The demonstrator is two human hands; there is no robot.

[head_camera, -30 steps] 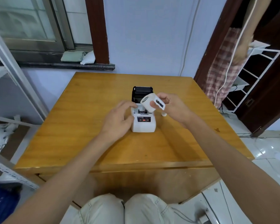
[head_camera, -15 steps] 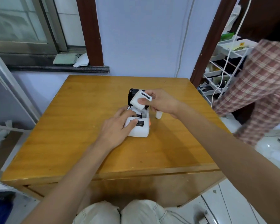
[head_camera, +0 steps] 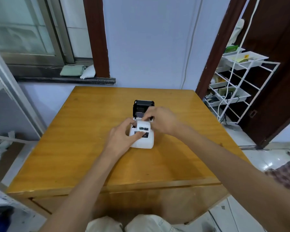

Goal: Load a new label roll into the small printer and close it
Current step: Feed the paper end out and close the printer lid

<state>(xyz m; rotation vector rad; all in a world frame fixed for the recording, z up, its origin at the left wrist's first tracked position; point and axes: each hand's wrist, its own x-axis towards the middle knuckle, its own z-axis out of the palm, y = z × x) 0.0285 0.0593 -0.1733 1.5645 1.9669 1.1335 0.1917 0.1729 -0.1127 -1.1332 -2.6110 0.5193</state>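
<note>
Lowering of the label roll [head_camera: 143,128] is done: a second ago the right hand [head_camera: 161,122] held it above the printer [head_camera: 141,139]; now it sits in the open bay, both hands pinching it, left hand [head_camera: 122,138] bracing. Lid [head_camera: 143,106] stands open at the far side; tabletop [head_camera: 74,148] otherwise bare. Closing comes next, probably.

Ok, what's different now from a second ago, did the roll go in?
The right hand brought the label roll down from above the printer into its open bay, with its fingers on it; whether it is fully seated is unclear. The left hand shifted its thumb onto the printer's front, near the roll. Unchanged: the lid stands open, and the printer sits on the table.
</note>
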